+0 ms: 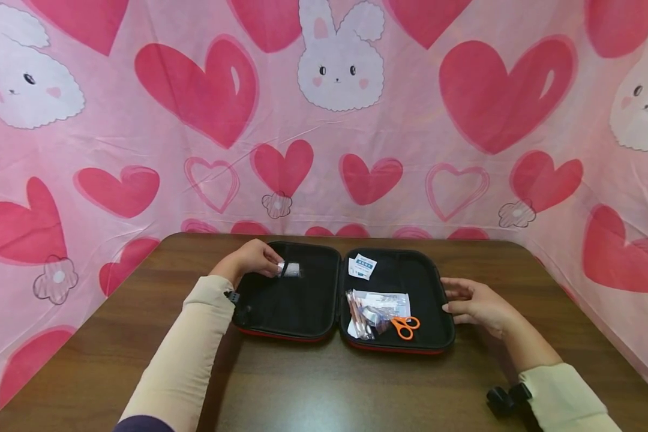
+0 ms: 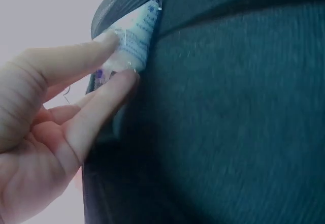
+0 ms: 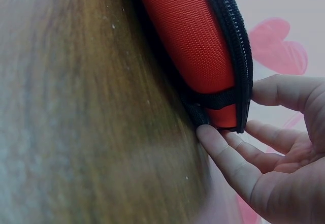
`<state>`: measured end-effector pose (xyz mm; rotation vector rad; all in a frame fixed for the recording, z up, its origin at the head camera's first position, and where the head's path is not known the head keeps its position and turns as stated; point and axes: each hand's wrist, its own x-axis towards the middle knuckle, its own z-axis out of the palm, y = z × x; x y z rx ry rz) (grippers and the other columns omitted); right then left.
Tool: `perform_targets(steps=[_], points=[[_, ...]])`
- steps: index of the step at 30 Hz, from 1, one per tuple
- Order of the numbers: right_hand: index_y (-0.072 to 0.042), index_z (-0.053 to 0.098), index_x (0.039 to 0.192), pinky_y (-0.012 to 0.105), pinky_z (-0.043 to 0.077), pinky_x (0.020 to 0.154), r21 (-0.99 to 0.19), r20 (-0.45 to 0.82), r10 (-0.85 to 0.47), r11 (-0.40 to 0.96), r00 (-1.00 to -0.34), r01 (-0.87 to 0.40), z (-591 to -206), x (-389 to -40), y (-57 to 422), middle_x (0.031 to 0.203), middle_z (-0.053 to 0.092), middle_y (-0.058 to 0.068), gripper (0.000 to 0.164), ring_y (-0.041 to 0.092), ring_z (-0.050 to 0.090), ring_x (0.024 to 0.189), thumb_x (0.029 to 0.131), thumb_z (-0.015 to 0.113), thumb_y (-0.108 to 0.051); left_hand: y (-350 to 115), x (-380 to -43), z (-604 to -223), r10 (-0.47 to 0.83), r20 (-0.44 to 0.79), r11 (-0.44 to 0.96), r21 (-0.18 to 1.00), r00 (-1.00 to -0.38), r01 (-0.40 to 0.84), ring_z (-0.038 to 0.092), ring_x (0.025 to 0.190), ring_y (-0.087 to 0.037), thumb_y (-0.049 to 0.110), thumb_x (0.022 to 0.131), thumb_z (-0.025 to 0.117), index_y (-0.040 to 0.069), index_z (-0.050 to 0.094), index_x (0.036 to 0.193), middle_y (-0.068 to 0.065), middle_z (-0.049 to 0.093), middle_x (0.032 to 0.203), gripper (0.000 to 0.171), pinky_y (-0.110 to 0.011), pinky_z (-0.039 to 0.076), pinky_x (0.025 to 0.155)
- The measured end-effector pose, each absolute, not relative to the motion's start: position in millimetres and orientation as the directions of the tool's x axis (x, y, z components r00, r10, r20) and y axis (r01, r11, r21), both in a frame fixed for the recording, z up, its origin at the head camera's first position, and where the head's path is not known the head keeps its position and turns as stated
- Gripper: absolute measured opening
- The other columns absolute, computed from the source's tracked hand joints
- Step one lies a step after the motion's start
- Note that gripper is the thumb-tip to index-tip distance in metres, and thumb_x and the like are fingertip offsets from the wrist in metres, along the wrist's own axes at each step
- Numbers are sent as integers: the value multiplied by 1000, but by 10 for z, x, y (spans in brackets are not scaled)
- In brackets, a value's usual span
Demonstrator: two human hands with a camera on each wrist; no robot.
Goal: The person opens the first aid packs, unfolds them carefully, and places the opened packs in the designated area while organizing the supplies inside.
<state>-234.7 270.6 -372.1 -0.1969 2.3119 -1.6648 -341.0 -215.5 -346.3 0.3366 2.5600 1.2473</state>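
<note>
An open zip case with a black lining and red shell lies on the table; its left half [image 1: 286, 309] and right half [image 1: 399, 279] are spread flat. My left hand [image 1: 255, 259] pinches a small white roll in clear printed wrapping, apparently a bandage roll [image 2: 133, 38], between thumb and fingers. A black elastic strap [image 1: 284, 268] crosses the roll in the head view. At the case's right edge, my right hand [image 1: 477, 306] holds the rim, thumb and fingertips on either side of the zipper edge [image 3: 244, 66] and red shell [image 3: 190, 36].
In the right half lie white sachets [image 1: 362, 267], a flat printed packet [image 1: 383, 302], wrapped cotton swabs [image 1: 359, 315] and orange-handled scissors [image 1: 406, 327]. Brown wooden table [image 1: 313, 384] surrounds the case. Behind it hangs a pink heart-print cloth [image 1: 410, 126].
</note>
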Motion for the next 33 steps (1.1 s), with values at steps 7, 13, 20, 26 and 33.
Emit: perform_targets(steps=[7, 13, 20, 26, 33], points=[[11, 25, 147, 40, 57, 80, -944, -157, -268, 325, -951, 64, -3729, -2345, 2692, 133, 43, 37, 75, 24, 63, 96, 88, 69, -2, -2153, -3463, -3542, 263, -51, 618, 776, -964, 127, 68, 67, -17, -3, 79, 77, -9, 70, 106, -17, 71, 92, 28, -34, 59, 70], [9, 26, 148, 41, 57, 82, -941, -164, -261, 331, -951, 71, -3720, -2376, 2700, 135, 43, 36, 76, 25, 63, 98, 88, 70, -4, -2104, -3509, -3542, 254, -31, 595, 793, -967, 131, 67, 64, -20, -6, 78, 76, -8, 70, 99, -15, 67, 85, 22, -35, 59, 63], [9, 27, 147, 40, 57, 81, -944, -164, -269, 321, -949, 72, -3697, -2368, 2697, 134, 43, 36, 75, 24, 63, 96, 87, 71, -3, -2051, -3587, -3633, 194, -8, 539, 836, -981, 100, 68, 67, -22, -10, 79, 72, -10, 66, 105, -20, 66, 93, 26, -36, 59, 66], [10, 27, 147, 39, 57, 80, -945, -154, -275, 322, -949, 61, -3700, -2362, 2707, 134, 43, 37, 75, 24, 63, 96, 87, 71, -2, -2017, -3645, -3708, 157, -12, 474, 878, -988, 64, 68, 66, -20, -12, 79, 71, -13, 62, 107, -23, 66, 100, 29, -37, 59, 66], [10, 26, 147, 40, 57, 81, -942, -160, -274, 331, -948, 63, -3703, -2354, 2717, 135, 41, 38, 76, 25, 62, 97, 87, 71, -3, -1972, -3618, -3680, 153, -26, 467, 883, -988, 50, 69, 67, -22, -10, 82, 70, -13, 66, 109, -24, 68, 102, 28, -37, 59, 69]])
